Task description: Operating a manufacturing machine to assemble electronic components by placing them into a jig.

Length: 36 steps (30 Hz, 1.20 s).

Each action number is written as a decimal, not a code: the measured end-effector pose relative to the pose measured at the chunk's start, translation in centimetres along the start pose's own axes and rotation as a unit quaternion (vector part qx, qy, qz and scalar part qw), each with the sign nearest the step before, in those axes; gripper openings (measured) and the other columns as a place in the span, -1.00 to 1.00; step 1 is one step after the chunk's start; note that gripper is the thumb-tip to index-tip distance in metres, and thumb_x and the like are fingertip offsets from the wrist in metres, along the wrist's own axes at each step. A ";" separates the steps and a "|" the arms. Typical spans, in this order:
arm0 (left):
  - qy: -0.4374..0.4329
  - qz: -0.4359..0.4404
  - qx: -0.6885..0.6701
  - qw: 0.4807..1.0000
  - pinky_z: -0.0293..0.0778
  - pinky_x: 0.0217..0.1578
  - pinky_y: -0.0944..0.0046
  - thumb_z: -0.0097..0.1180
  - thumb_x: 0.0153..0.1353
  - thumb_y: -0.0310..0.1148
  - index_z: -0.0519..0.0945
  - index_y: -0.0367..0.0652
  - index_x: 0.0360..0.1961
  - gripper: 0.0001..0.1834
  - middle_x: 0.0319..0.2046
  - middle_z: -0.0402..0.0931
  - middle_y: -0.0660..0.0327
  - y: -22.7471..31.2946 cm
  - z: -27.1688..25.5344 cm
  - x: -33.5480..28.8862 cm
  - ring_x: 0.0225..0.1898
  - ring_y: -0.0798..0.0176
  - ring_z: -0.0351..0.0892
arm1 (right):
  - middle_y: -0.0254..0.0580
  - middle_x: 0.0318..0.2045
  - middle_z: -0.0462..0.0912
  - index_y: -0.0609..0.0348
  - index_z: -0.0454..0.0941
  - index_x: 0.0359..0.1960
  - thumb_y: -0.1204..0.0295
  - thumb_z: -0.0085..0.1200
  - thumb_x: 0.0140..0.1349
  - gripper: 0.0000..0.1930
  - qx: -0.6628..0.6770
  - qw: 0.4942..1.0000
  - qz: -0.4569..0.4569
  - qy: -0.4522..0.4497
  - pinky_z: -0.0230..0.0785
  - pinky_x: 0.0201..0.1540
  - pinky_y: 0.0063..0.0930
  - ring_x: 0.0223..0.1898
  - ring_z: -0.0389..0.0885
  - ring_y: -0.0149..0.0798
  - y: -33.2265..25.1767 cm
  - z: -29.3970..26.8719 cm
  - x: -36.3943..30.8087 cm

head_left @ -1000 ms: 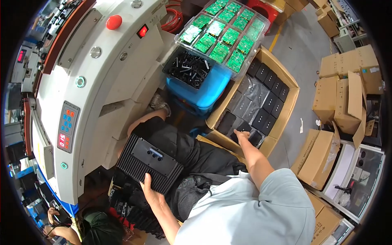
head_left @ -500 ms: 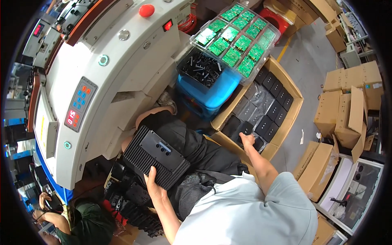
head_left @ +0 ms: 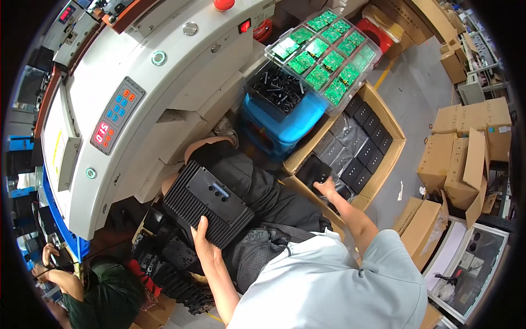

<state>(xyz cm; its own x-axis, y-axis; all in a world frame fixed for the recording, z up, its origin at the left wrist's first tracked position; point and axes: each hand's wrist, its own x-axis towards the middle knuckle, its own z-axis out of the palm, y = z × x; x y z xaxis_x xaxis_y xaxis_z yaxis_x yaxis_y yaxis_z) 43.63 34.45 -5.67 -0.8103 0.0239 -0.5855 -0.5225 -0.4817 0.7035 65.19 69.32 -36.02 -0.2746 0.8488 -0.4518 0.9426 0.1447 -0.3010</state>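
Observation:
My left hand [head_left: 206, 245] grips the lower edge of a black ribbed housing [head_left: 208, 200], thumb on top. The housing rests tilted over my lap and has a smooth raised plate with round sockets and a pale slot. My right arm reaches into an open cardboard carton [head_left: 395, 160] on the right. There my right hand [head_left: 327, 188] is closed on the edge of a black plastic case [head_left: 314, 171], with its fingertips partly hidden. Rows of similar black cases [head_left: 377, 137] with small holes lie in the carton, some under clear plastic film [head_left: 350, 140].
A blue bin [head_left: 282, 123] bears a tray of small black parts [head_left: 276, 90] and a clear divided tray of green circuit boards [head_left: 335, 61]. A white machine [head_left: 164, 93] stands left. Black parts [head_left: 172, 249] are piled beside me; another person [head_left: 112, 285] sits lower left. Cardboard boxes [head_left: 441, 153] stand right.
My right hand has moved slightly left inside the carton, and the black case has shifted left with it. My left hand still holds the ribbed housing. The whole view has shifted a little.

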 end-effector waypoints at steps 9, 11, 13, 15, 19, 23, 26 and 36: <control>-0.020 -0.013 0.013 1.000 0.57 -0.03 0.12 0.17 0.17 -0.45 0.32 -0.22 0.19 -0.45 -0.01 0.49 0.06 0.1 0.7 0.5 -0.03 0.10 0.57 | -0.13 -0.26 0.53 0.34 0.33 0.00 0.33 0.18 -0.05 -0.44 0.185 0.974 -0.067 -0.115 0.39 -0.19 -0.35 -0.23 0.50 -0.32 4.4 -0.7 1.7; -0.018 -0.008 0.013 1.000 0.56 -0.01 0.14 0.18 0.16 -0.46 0.32 -0.23 0.19 -0.44 -0.02 0.50 0.06 -0.2 1.8 0.8 -0.04 0.11 0.57 | -0.21 -0.34 0.51 0.25 0.36 -0.09 0.33 0.19 -0.05 -0.52 -0.014 0.996 -0.040 -0.075 0.37 -0.29 -0.41 -0.32 0.47 -0.40 4.8 0.3 1.6; 0.002 -0.012 0.017 1.000 0.51 0.01 0.20 0.20 0.11 -0.49 0.27 -0.25 0.23 -0.36 0.00 0.47 0.07 0.5 0.5 0.0 -0.01 0.14 0.54 | -0.26 -0.37 0.52 0.24 0.37 -0.10 0.33 0.19 -0.06 -0.53 0.244 0.957 0.023 -0.158 0.34 -0.34 -0.49 -0.36 0.46 -0.42 -2.1 -5.1 -0.2; -0.014 -0.022 0.010 1.000 0.51 -0.02 0.22 0.18 0.11 -0.51 0.30 -0.26 0.19 -0.41 -0.02 0.48 0.09 0.6 0.4 0.2 -0.04 0.16 0.54 | -0.30 -0.37 0.52 0.26 0.33 0.02 0.45 0.18 -0.04 -0.47 0.311 0.939 -0.061 -0.133 0.35 -0.31 -0.55 -0.36 0.47 -0.44 -4.3 -8.1 1.6; -0.027 -0.080 0.068 0.994 0.49 -0.08 0.28 0.22 0.05 -0.52 0.33 -0.30 0.15 -0.40 -0.15 0.54 0.09 2.3 1.5 0.4 -0.16 0.19 0.59 | -0.03 0.17 0.27 0.13 0.02 0.36 0.59 0.12 -0.05 -0.14 0.243 0.885 -0.369 -0.144 0.14 0.28 -0.35 0.24 0.28 -0.16 -17.0 -17.5 -3.2; -0.158 -0.153 0.164 0.962 0.40 -0.02 0.36 0.27 0.03 -0.49 0.33 -0.35 0.18 -0.34 -0.09 0.53 0.12 3.4 1.7 1.7 -0.10 0.29 0.54 | 0.15 0.10 0.33 0.24 0.28 0.20 0.54 0.11 -0.21 -0.25 -0.012 0.645 -0.729 -0.228 0.21 0.24 -0.16 0.20 0.28 0.14 -30.0 -24.9 -13.2; -0.224 -0.163 0.143 0.950 0.34 0.06 0.37 0.26 0.04 -0.50 0.32 -0.34 0.20 -0.33 -0.01 0.49 0.14 4.1 1.7 2.2 -0.02 0.32 0.49 | 0.16 0.11 0.33 0.16 0.25 0.23 0.52 0.11 -0.08 -0.30 -0.135 0.461 -0.825 -0.298 0.14 0.29 -0.09 0.20 0.30 0.10 -34.3 -25.6 -18.2; -0.267 -0.158 0.177 0.934 0.29 0.13 0.37 0.24 0.06 -0.48 0.31 -0.32 0.24 -0.32 0.05 0.47 0.17 6.3 1.1 2.2 0.06 0.33 0.45 | 0.02 0.19 0.33 0.02 0.26 0.26 0.55 0.08 0.00 -0.32 -0.152 0.326 -0.891 -0.276 0.10 0.32 -0.04 0.27 0.27 -0.02 -37.4 -23.5 -19.1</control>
<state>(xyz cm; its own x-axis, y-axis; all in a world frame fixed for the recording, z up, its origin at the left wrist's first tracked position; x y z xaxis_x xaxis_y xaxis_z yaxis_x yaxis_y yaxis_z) 38.29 32.39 -2.05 -0.5675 0.5956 -0.5685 -0.7368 -0.0592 0.6736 39.64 59.65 3.65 -0.3507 -0.9305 0.1060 -0.8564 0.2729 -0.4383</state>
